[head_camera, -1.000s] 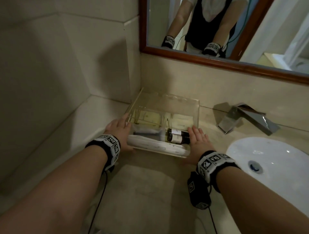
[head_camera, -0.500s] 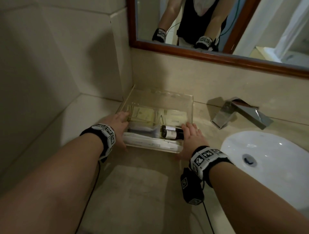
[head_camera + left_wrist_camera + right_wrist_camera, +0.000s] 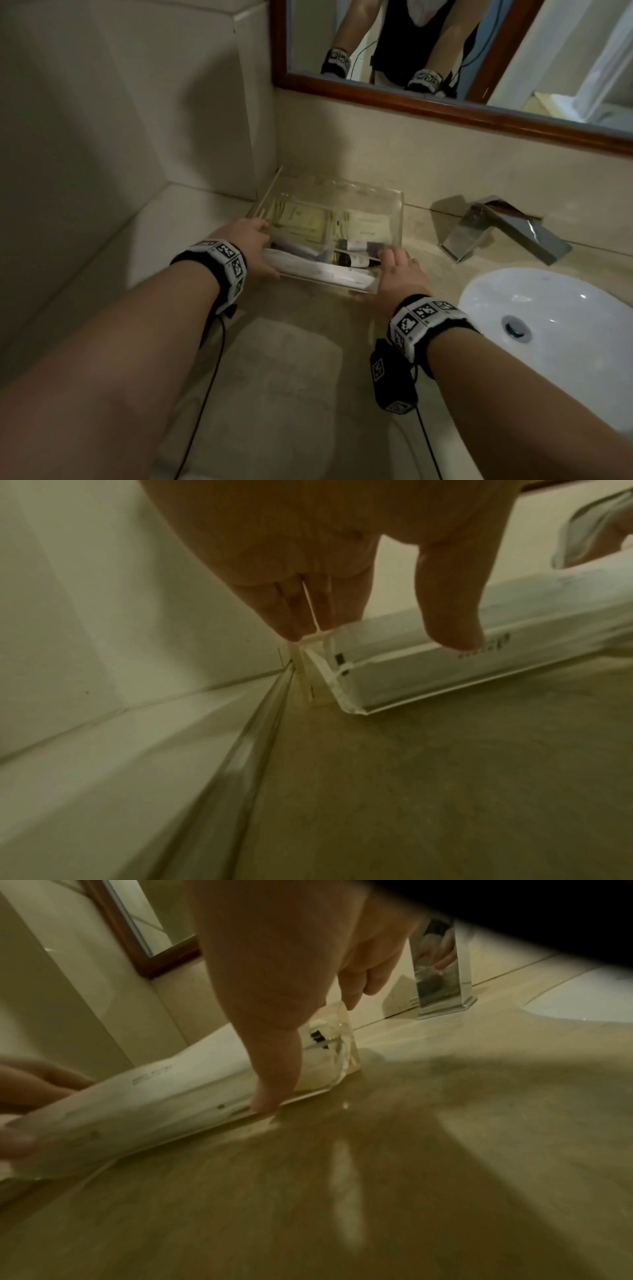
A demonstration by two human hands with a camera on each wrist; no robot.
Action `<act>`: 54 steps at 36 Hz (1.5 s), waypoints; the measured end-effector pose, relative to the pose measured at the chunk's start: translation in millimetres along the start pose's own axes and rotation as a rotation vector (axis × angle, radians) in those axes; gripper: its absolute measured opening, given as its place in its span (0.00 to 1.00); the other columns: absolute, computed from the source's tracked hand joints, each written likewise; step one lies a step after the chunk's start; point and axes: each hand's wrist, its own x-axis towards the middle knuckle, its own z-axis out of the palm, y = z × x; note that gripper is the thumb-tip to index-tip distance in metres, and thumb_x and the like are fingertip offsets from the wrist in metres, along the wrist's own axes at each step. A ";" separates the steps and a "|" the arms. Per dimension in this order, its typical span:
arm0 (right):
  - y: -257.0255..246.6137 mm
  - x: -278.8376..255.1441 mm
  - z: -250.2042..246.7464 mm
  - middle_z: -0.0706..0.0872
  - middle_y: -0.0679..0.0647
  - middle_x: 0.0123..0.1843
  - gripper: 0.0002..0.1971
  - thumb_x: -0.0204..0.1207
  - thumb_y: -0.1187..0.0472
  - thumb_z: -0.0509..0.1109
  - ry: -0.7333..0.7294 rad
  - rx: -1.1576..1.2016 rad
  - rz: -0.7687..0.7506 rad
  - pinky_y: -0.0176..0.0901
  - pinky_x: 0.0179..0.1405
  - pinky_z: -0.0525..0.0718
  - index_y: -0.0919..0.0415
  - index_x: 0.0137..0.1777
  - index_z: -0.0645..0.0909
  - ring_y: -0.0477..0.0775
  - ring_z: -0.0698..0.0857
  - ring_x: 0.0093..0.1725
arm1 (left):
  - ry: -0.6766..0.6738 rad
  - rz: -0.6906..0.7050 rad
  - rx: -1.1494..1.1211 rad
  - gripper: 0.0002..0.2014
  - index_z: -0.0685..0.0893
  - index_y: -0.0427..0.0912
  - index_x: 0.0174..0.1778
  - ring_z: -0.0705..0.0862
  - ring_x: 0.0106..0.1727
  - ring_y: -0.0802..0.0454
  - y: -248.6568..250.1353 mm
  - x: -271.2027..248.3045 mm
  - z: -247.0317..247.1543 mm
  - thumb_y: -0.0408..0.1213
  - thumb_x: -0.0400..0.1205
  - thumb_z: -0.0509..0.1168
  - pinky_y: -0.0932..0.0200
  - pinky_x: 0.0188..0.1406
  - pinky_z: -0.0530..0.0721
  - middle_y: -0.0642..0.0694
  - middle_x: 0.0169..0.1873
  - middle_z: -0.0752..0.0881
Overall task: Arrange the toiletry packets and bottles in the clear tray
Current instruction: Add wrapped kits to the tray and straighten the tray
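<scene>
This is a bathroom with a pale stone counter (image 3: pixel 281 377) under a mirror (image 3: pixel 445 109) with a brown frame. A white sink (image 3: pixel 555 308) is set in the counter on the right.

Nearest are the two arms. Each wrist has a black band with square marks. A little past them, the left hand (image 3: pixel 251 246) holds the left end of the clear tray (image 3: pixel 394 219). Its fingers lie along the side wall and its thumb presses the front wall. The right hand (image 3: pixel 399 274) holds the front right corner the same way, thumb on the front and fingers down the side. Both hands are curled on the tray, one at each end.

The tray sits on the counter near the back corner, close to the two walls. A long white packet (image 3: pixel 318 272) lies along the front inside it. Behind that are two small dark bottles (image 3: pixel 352 260) lying on their sides. Flat pale packets (image 3: pixel 301 222) lie at the back. Past the tray on the right is a shiny tap (image 3: pixel 507 229).

What could go wrong? The tray is smooth and could slip from the fingers if it is lifted. If one end tips up, the bottles could roll and knock the packets out of their neat rows. If it is pushed too fast, it may bang into the wall, and then things may jump about. A hard shove to the right could send it toward the tap or the sink.
</scene>
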 end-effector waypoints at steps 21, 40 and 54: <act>-10.7 -6.5 -2.7 0.43 0.63 0.84 0.41 0.74 0.32 0.59 -0.137 -0.256 -0.096 0.74 0.78 0.38 0.39 0.81 0.41 0.70 0.37 0.82 | -0.169 0.094 0.225 0.40 0.49 0.73 0.76 0.60 0.80 0.36 24.6 -11.0 -13.2 0.65 0.72 0.64 0.44 0.77 0.67 0.36 0.80 0.55; -55.3 20.8 8.5 0.35 0.57 0.85 0.33 0.78 0.31 0.45 -0.153 -0.348 -0.148 0.77 0.73 0.29 0.40 0.82 0.50 0.70 0.25 0.79 | -0.095 -0.032 0.328 0.40 0.60 0.55 0.79 0.64 0.74 0.37 37.4 4.7 3.0 0.71 0.73 0.54 0.47 0.74 0.68 0.39 0.78 0.59; -8.5 10.9 8.6 0.68 0.49 0.77 0.14 0.79 0.45 0.63 0.175 0.105 -0.245 0.53 0.77 0.55 0.46 0.59 0.82 0.55 0.57 0.80 | -0.024 -0.042 0.141 0.29 0.68 0.45 0.72 0.75 0.69 0.39 27.2 4.9 -17.2 0.60 0.80 0.55 0.47 0.65 0.76 0.41 0.71 0.72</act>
